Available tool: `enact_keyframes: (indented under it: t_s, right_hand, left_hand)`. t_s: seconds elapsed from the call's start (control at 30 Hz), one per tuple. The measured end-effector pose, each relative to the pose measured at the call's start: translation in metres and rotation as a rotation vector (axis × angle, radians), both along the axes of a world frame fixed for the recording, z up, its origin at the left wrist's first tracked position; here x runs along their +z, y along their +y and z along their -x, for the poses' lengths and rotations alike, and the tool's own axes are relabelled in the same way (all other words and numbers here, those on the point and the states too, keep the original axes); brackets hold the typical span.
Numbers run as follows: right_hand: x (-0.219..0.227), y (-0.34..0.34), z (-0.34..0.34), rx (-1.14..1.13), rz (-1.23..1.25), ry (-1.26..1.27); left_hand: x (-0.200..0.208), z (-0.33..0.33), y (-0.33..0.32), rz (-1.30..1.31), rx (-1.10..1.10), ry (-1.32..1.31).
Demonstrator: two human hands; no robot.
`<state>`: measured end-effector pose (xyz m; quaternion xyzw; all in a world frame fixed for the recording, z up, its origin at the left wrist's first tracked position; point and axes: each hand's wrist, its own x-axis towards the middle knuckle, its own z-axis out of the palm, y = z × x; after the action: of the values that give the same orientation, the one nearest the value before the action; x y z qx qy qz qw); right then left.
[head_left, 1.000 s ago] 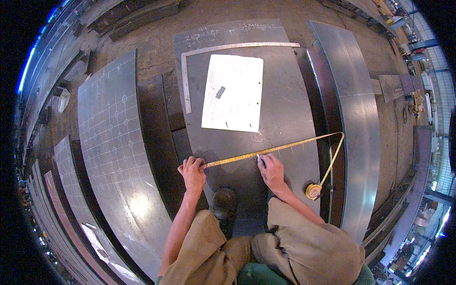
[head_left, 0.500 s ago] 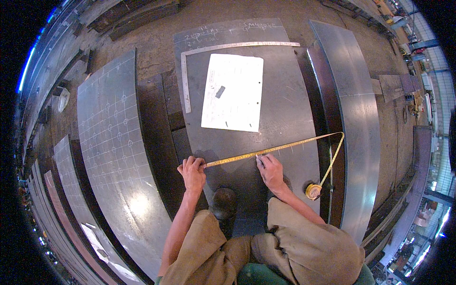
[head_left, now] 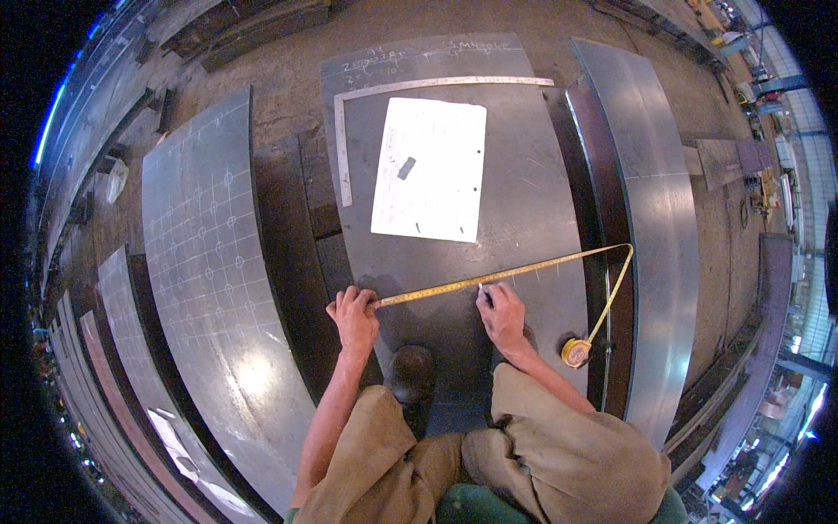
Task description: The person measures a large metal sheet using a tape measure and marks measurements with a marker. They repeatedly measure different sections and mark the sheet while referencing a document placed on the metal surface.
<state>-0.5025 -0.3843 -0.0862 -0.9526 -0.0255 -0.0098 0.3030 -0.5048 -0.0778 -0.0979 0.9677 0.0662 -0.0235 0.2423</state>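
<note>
A yellow tape measure [head_left: 445,286] runs slantwise over the dark steel plate [head_left: 532,201] in front of me. My left hand [head_left: 353,321] pinches its end at the plate's left edge. Past the right edge the blade folds back sharply to its round yellow case [head_left: 575,353], which lies near the plate's right side. My right hand [head_left: 503,321] is closed on a small white stick of chalk [head_left: 480,287], its tip at the blade's lower edge. Short pale marks show along the blade to the right of this hand.
A white paper sheet [head_left: 436,188] with a small dark block [head_left: 407,168] on it lies farther up the plate. Around its corner sits a metal square [head_left: 436,84]. A plate marked with a grid and circles [head_left: 205,227] is at left; a long steel beam [head_left: 650,201] at right.
My right hand and the chalk have shifted slightly right along the tape. My left hand and the tape have stayed in place.
</note>
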Motion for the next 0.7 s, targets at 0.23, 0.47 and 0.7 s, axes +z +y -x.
enact_keyframes:
  t_s: [0.23,0.47,0.7]
  right_hand:
    - [0.0014,0.0006,-0.0029,0.005,-0.016,-0.001]
    - [0.0022,0.0041,-0.0042,0.067,-0.022,-0.049]
    - [0.0034,0.0045,-0.0043,0.071,-0.016,-0.014]
  left_hand:
    - [0.0034,-0.0004,0.0002,0.009,-0.001,0.005]
    - [0.0061,-0.0006,-0.001,0.008,-0.001,-0.002]
    - [0.0048,-0.001,0.0004,0.006,-0.006,0.015]
